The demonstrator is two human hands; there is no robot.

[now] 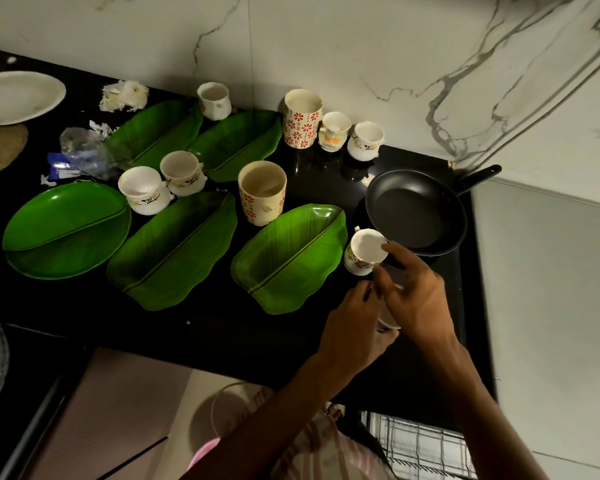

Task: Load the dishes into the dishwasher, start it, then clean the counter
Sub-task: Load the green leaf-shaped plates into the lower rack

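Barely under way, the loading job shows in the head view: five green leaf-shaped plates (174,251), assorted cups (146,190), two floral tumblers (262,192) and a black frying pan (416,213) sit on the dark bench (201,327). The left hand (352,327) has its grip curled round a small cup (388,323) at the bench edge, while the right hand (416,292) reaches with loose, empty fingers toward a white cup (364,251) beside the pan. A wire dishwasher rack (420,445) is visible below, its contents hard to tell; scraps (123,95) remain for the wipe-down.

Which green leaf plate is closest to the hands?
The green leaf plate on the right, beside the small cup; the other four lie farther left or back.
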